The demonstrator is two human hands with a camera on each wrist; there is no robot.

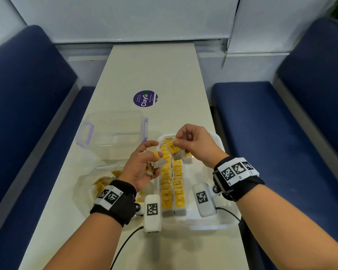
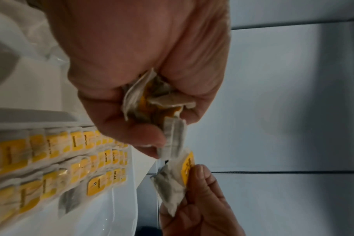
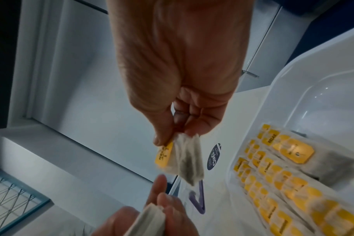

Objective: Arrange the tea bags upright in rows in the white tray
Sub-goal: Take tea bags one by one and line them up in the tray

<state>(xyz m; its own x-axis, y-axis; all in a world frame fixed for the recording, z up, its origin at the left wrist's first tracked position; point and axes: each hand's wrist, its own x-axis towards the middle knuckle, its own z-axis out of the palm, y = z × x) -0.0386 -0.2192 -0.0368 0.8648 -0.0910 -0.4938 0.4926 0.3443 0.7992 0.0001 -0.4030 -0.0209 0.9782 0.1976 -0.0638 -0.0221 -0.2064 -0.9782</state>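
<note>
The white tray lies on the table before me, with rows of yellow-labelled tea bags standing along its left side. My right hand pinches one tea bag by its top, above the tray's far end. My left hand, just left of the tray, grips a bunch of tea bags in its curled fingers.
A clear plastic bag with more tea bags lies at the near left. A clear box with purple clips stands behind it. A round purple sticker sits mid-table. Blue benches flank the narrow table.
</note>
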